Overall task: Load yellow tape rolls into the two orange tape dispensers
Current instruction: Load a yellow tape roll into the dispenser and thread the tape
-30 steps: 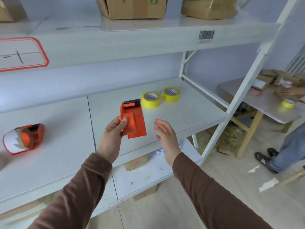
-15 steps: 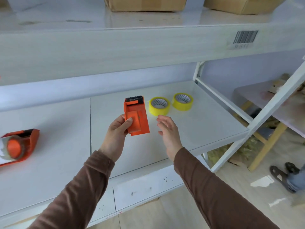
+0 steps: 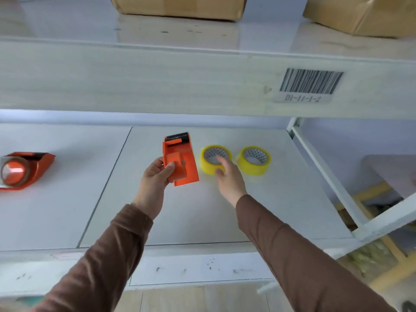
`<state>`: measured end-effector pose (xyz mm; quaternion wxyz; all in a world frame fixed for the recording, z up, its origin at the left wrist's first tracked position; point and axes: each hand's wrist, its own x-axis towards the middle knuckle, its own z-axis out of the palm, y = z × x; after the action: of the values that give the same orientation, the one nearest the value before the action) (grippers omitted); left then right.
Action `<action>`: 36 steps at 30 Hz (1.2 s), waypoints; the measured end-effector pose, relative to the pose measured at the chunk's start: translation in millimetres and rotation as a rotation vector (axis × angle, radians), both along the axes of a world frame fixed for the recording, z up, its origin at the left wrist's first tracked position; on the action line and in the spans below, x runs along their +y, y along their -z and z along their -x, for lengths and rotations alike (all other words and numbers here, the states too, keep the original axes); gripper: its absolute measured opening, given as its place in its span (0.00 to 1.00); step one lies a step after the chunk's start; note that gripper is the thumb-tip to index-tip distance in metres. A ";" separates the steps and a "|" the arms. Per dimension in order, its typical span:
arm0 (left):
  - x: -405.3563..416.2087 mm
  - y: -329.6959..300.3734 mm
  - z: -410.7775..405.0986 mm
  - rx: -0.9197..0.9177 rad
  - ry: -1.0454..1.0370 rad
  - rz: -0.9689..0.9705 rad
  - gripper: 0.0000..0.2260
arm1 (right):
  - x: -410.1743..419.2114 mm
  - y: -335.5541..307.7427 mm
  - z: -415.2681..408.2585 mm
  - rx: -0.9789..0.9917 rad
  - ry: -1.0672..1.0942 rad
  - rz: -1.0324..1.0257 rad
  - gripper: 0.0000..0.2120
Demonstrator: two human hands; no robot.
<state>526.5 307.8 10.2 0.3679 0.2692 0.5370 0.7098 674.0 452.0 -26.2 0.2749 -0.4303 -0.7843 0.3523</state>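
Note:
My left hand [image 3: 155, 176] grips an orange tape dispenser [image 3: 180, 158] by its lower end and holds it above the white shelf [image 3: 225, 210], serrated blade pointing away. Two yellow tape rolls lie flat on the shelf just right of it. My right hand [image 3: 227, 176] reaches over the nearer roll [image 3: 210, 159], fingers spread and touching its front rim. The second roll [image 3: 254, 161] lies untouched further right. A second orange dispenser [image 3: 24, 172] lies on its side at the shelf's far left, with a roll mounted on it.
An upper shelf beam with a barcode label [image 3: 310, 83] hangs low over the work area, with cardboard boxes [image 3: 180, 6] on top. A white diagonal brace [image 3: 326, 176] bounds the shelf on the right. A lower shelf ledge [image 3: 191, 269] runs below.
My right hand has moved forward and right from beside the dispenser onto the nearer yellow roll. The view has shifted closer to the shelf. My left hand keeps its hold on the dispenser.

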 end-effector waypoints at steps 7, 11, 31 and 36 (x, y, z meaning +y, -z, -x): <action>-1.8 4.4 -30.6 -0.036 -0.154 0.025 0.08 | 40.9 10.3 5.5 -0.634 -0.217 -0.395 0.24; -13.2 2.2 -34.1 -0.036 -0.184 0.060 0.07 | 37.4 15.0 2.9 -0.508 -0.105 -0.388 0.13; -33.1 -16.8 -64.0 -0.060 -0.053 -0.007 0.17 | -78.0 -14.0 -30.5 0.426 -0.370 0.085 0.10; -37.6 -22.3 -76.8 -0.077 -0.077 -0.047 0.22 | -95.0 -16.2 -35.6 0.490 -0.410 0.063 0.17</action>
<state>603.2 270.2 32.5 0.3543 0.2294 0.5156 0.7457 709.6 357.0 -10.1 0.3653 -0.1739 -0.7539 0.5176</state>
